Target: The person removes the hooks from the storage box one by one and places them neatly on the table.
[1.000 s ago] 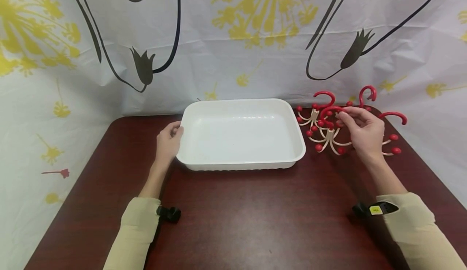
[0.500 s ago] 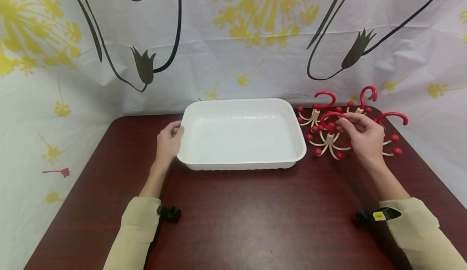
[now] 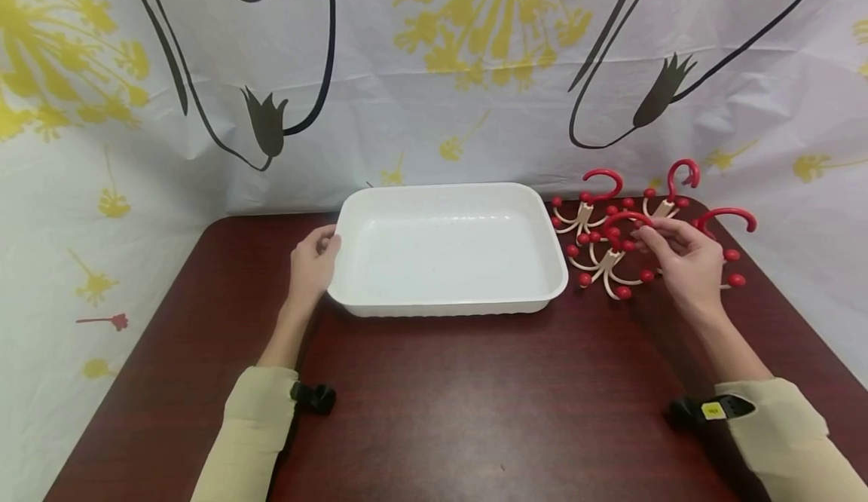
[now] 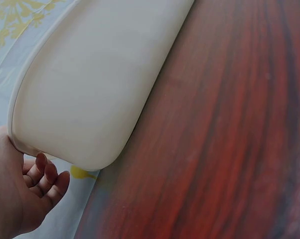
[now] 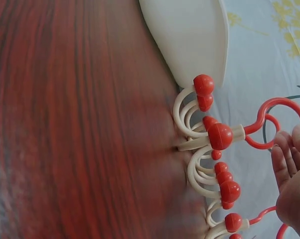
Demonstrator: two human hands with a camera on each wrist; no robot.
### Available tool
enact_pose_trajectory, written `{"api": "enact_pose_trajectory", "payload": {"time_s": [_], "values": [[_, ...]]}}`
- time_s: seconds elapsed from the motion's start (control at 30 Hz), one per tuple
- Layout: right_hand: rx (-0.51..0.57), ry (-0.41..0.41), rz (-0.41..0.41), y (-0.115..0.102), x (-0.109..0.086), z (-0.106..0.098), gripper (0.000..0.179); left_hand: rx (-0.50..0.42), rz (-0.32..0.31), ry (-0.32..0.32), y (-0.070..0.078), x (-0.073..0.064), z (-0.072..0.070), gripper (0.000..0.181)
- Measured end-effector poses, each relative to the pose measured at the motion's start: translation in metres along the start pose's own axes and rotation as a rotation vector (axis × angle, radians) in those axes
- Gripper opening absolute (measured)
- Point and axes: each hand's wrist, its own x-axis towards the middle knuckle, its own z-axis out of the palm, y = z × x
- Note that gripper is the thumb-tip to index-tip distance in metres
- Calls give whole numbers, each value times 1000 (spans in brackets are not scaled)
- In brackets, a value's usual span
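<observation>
A white rectangular tray sits at the back middle of the table. At its left end, my left hand grips the rim; the left wrist view shows the fingers curled under the tray's edge. My right hand pinches the red hook of a hanger whose several curved cream arms end in red balls. In the right wrist view the held hanger stands close to the tabletop, its arms spread at the bottom.
Further hangers of the same kind stand around the held one: one beside the tray's right end, one at the back, and one partly hidden behind my right hand. A patterned white cloth hangs behind the dark wooden table.
My right hand has moved slightly down and to the right, tilting and turning the hanger it pinches; its hook now leans further right. The left hand and the tray have not moved.
</observation>
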Motion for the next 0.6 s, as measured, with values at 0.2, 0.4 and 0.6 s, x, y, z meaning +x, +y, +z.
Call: {"api": "enact_pose_trajectory", "payload": {"time_s": [0.2,0.4,0.6], "values": [[19,19,-12,-1,0,-1,27,-4,3,5,-2,0,0,36],[41,12,-24,-1,0,-3,26,-7,4,10,-2,0,1,35],[56,-32,-33,-1,-1,-4,26,-2,3,6,-2,1,0,36]]}}
